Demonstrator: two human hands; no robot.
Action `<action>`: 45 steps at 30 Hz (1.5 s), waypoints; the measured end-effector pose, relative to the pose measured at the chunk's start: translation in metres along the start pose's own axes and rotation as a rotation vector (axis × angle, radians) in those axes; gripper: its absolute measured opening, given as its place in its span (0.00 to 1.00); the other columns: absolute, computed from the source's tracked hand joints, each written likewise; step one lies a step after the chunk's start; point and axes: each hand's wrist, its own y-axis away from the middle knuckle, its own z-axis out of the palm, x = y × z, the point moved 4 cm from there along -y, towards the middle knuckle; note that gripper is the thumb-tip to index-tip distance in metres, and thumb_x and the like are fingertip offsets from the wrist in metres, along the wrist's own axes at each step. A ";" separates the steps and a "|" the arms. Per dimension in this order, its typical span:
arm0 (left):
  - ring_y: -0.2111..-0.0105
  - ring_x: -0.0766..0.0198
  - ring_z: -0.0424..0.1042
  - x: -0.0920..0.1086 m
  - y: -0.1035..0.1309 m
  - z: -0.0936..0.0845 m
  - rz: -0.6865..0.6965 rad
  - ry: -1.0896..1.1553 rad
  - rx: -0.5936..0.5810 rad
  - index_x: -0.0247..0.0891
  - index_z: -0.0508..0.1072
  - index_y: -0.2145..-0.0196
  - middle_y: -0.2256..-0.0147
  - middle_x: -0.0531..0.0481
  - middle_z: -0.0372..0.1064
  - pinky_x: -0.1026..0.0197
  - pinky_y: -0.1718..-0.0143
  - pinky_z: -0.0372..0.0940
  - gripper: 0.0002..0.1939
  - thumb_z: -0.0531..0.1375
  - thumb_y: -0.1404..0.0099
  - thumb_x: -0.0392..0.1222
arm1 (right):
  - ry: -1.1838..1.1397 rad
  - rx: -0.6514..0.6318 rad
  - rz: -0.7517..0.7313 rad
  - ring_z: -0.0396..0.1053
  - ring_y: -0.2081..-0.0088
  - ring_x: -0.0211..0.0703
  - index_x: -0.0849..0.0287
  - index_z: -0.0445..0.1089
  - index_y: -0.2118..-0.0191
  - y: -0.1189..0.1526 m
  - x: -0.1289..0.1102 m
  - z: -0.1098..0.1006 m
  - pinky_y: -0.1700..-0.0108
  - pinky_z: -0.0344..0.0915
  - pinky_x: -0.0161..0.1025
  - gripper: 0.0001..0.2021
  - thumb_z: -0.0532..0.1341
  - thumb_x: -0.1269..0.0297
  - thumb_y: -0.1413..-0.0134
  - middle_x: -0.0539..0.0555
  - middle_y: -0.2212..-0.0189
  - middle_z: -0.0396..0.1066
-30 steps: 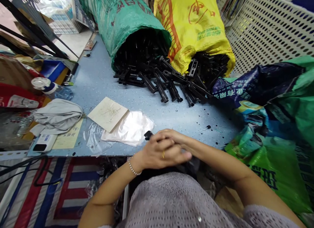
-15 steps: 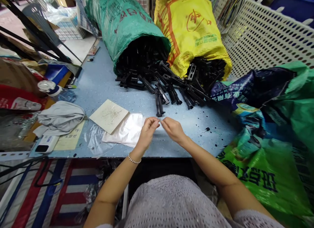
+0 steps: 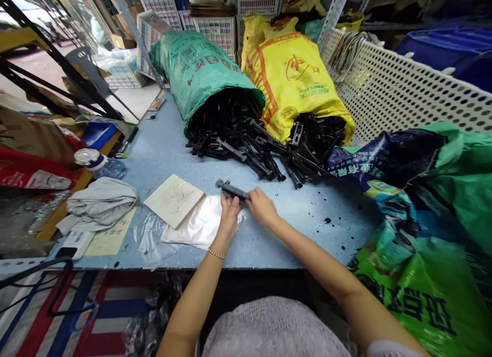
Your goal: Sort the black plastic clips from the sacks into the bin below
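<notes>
Between my two hands a long black plastic part [image 3: 232,190] is held above the blue tabletop, tilted down to the right. My left hand [image 3: 229,213] grips it from below near its middle, fingers closed. At its right end my right hand [image 3: 262,205] has its fingers wrapped round it. Beyond my hands lies a heap of similar black parts [image 3: 265,157], spilling from a green woven sack [image 3: 207,64] and a yellow woven sack [image 3: 295,75]. Below and left of the held part are clear plastic bags [image 3: 192,229], partly under a square pale board [image 3: 175,200].
At the left stand a grey cloth [image 3: 102,200], a white device [image 3: 77,243] and a clear bottle [image 3: 102,164]. A white perforated basket [image 3: 403,85] borders the right, with green and blue sacks [image 3: 415,280] in front. Small black bits [image 3: 326,221] lie on the table [image 3: 295,239].
Half a second ago my fingertips met near the heap's front edge. Now both hands hold a black plastic part, and a similar part has left the front of the heap. The view has tilted up.
</notes>
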 end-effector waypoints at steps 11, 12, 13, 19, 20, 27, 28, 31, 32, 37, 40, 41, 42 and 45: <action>0.33 0.54 0.51 0.076 0.069 0.014 0.202 -0.597 -0.267 0.43 0.55 0.35 0.35 0.45 0.54 0.50 0.33 0.45 0.29 0.54 0.30 0.51 | 0.305 0.177 -0.627 0.65 0.63 0.47 0.62 0.68 0.54 0.017 -0.010 -0.081 0.65 0.58 0.42 0.15 0.48 0.60 0.29 0.59 0.64 0.70; 0.34 0.54 0.52 0.078 0.070 0.015 0.186 -0.605 -0.289 0.43 0.55 0.35 0.35 0.45 0.55 0.50 0.33 0.46 0.29 0.54 0.30 0.51 | 0.343 0.151 -0.700 0.64 0.65 0.46 0.62 0.68 0.55 0.014 -0.011 -0.083 0.66 0.57 0.42 0.14 0.47 0.62 0.29 0.58 0.65 0.70; 0.34 0.54 0.54 0.079 0.070 0.016 0.173 -0.612 -0.302 0.43 0.56 0.35 0.36 0.45 0.56 0.50 0.33 0.48 0.28 0.54 0.30 0.51 | 0.371 0.135 -0.758 0.63 0.66 0.45 0.62 0.69 0.57 0.013 -0.011 -0.083 0.67 0.55 0.42 0.14 0.47 0.64 0.29 0.58 0.67 0.69; 0.40 0.54 0.63 0.059 0.059 0.013 0.135 -0.628 -0.307 0.41 0.61 0.39 0.41 0.46 0.65 0.53 0.39 0.55 0.25 0.53 0.30 0.50 | 0.337 -0.043 -0.830 0.62 0.69 0.44 0.63 0.69 0.65 0.007 0.003 -0.063 0.70 0.51 0.41 0.22 0.44 0.58 0.28 0.58 0.70 0.69; 0.42 0.54 0.64 0.051 0.057 0.013 0.118 -0.643 -0.303 0.41 0.62 0.40 0.43 0.46 0.66 0.53 0.40 0.57 0.24 0.53 0.30 0.50 | 0.293 -0.095 -0.777 0.63 0.69 0.44 0.62 0.69 0.66 0.001 0.009 -0.058 0.69 0.51 0.40 0.23 0.43 0.56 0.28 0.58 0.70 0.70; 0.63 0.48 0.76 -0.022 0.058 0.030 -0.072 -1.186 -0.264 0.34 0.71 0.53 0.67 0.38 0.76 0.53 0.61 0.64 0.24 0.47 0.29 0.55 | 0.068 0.093 0.048 0.60 0.48 0.57 0.67 0.67 0.50 -0.084 0.066 -0.058 0.52 0.56 0.45 0.15 0.54 0.61 0.34 0.69 0.50 0.66; 0.63 0.47 0.76 -0.025 0.059 0.033 -0.055 -1.235 -0.257 0.34 0.70 0.51 0.68 0.38 0.76 0.53 0.61 0.64 0.25 0.47 0.29 0.56 | 0.026 0.101 0.130 0.59 0.46 0.59 0.69 0.68 0.51 -0.091 0.070 -0.057 0.50 0.55 0.47 0.14 0.55 0.64 0.36 0.72 0.49 0.66; 0.61 0.48 0.76 -0.017 0.048 0.031 -0.012 -1.097 -0.207 0.36 0.68 0.47 0.66 0.39 0.76 0.51 0.58 0.64 0.28 0.49 0.31 0.61 | -0.093 0.048 0.202 0.63 0.51 0.56 0.69 0.70 0.58 -0.086 0.070 -0.046 0.53 0.58 0.46 0.13 0.52 0.65 0.36 0.70 0.56 0.69; 0.60 0.50 0.76 -0.010 0.042 0.028 -0.004 -0.934 -0.182 0.37 0.67 0.45 0.63 0.40 0.76 0.52 0.57 0.64 0.30 0.50 0.32 0.63 | -0.115 0.027 0.198 0.66 0.55 0.53 0.67 0.70 0.61 -0.076 0.066 -0.041 0.56 0.60 0.43 0.15 0.49 0.64 0.34 0.66 0.60 0.71; 0.58 0.58 0.75 0.030 0.017 0.021 -0.054 0.039 -0.131 0.39 0.64 0.45 0.52 0.41 0.72 0.57 0.58 0.68 0.33 0.53 0.36 0.67 | -0.609 -0.153 0.045 0.66 0.70 0.41 0.60 0.70 0.64 0.003 0.033 -0.017 0.67 0.61 0.37 0.26 0.42 0.49 0.31 0.51 0.72 0.70; 0.64 0.61 0.74 0.041 0.027 0.028 -0.084 0.074 -0.144 0.38 0.68 0.53 0.58 0.44 0.73 0.61 0.65 0.68 0.24 0.59 0.36 0.59 | -0.630 0.019 -0.005 0.65 0.67 0.43 0.58 0.67 0.68 0.021 0.019 -0.036 0.62 0.61 0.39 0.27 0.41 0.45 0.32 0.53 0.72 0.68; 0.65 0.62 0.74 0.042 0.033 0.031 -0.085 0.034 -0.152 0.38 0.69 0.54 0.59 0.46 0.73 0.63 0.66 0.67 0.21 0.60 0.36 0.57 | -0.534 0.118 -0.031 0.64 0.65 0.44 0.58 0.67 0.68 0.019 0.016 -0.047 0.60 0.61 0.41 0.26 0.42 0.45 0.32 0.54 0.70 0.67; 0.66 0.63 0.73 0.042 0.038 0.033 -0.082 -0.006 -0.161 0.38 0.69 0.54 0.61 0.48 0.72 0.64 0.67 0.67 0.20 0.61 0.37 0.55 | -0.439 0.196 -0.075 0.64 0.63 0.46 0.58 0.66 0.68 0.013 0.011 -0.057 0.57 0.60 0.42 0.25 0.44 0.45 0.32 0.56 0.69 0.67; 0.68 0.66 0.71 0.041 0.046 0.037 -0.031 -0.076 -0.142 0.41 0.67 0.50 0.63 0.51 0.69 0.64 0.67 0.67 0.22 0.62 0.37 0.53 | -0.384 0.208 -0.176 0.62 0.64 0.45 0.57 0.64 0.69 -0.012 -0.002 -0.070 0.58 0.59 0.42 0.24 0.46 0.43 0.34 0.55 0.70 0.66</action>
